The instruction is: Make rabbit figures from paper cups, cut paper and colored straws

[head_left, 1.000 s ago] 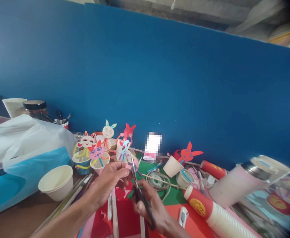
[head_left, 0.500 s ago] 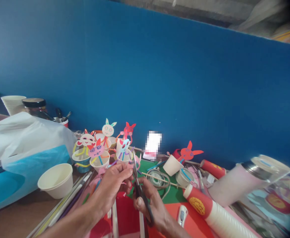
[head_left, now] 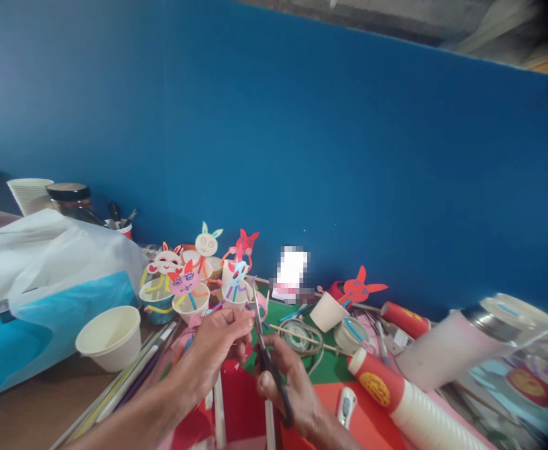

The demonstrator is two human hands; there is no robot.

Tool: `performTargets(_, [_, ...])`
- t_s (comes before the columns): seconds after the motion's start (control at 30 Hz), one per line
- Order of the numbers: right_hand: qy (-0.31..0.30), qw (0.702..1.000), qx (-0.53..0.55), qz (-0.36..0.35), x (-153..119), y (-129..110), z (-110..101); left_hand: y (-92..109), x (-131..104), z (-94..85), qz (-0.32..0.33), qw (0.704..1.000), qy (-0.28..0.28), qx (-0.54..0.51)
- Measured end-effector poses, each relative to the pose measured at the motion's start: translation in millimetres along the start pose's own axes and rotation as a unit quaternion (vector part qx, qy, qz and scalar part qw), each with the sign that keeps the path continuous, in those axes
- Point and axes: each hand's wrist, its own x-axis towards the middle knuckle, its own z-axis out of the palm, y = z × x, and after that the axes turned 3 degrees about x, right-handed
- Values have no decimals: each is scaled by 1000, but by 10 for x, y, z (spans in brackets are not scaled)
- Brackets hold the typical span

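In the middle of the head view, my right hand (head_left: 297, 382) grips a pair of scissors (head_left: 276, 381) by the dark handles. The slim blades point up and away, partly parted at the tips. Just left of the blades, my left hand (head_left: 215, 347) is closed in a pinch, fingertips close to them. What it pinches is too small and covered to name; small pink or red bits show by the fingers. Under both hands lies dark red paper (head_left: 240, 406). Behind them is a pink curved piece (head_left: 262, 306), partly hidden by the blades.
Paper animal figures (head_left: 185, 281) stand in cups at the back. A white bowl (head_left: 109, 340) and a plastic-covered box (head_left: 67, 306) are left. A utility knife (head_left: 347, 406), stacked paper cups (head_left: 423, 412), a tape roll (head_left: 297, 334) and a bottle (head_left: 447, 350) lie right. A blue wall (head_left: 274, 125) rises behind.
The view has shifted slightly, so things sit a little further right. Both hands keep nearly the same pose, with the scissors still beside the left fingertips.
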Motion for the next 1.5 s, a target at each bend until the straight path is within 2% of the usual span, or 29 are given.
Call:
performTargets(0.23, [0, 1000, 8, 10, -21, 79, -13, 35, -3, 0, -4, 1000, -7, -3])
performTargets(0.67, [-12, 999, 32, 40, -45, 157, -70, 116, 12, -41, 6, 998, -23, 51])
performTargets(1.1, [-16, 997, 64, 47, -32, 165, -87, 85, 30, -73, 19, 998, -35, 54])
performTargets(1.5, [-18, 996, 62, 54, -35, 137, -102, 122, 57, -153, 14, 993, -46, 103])
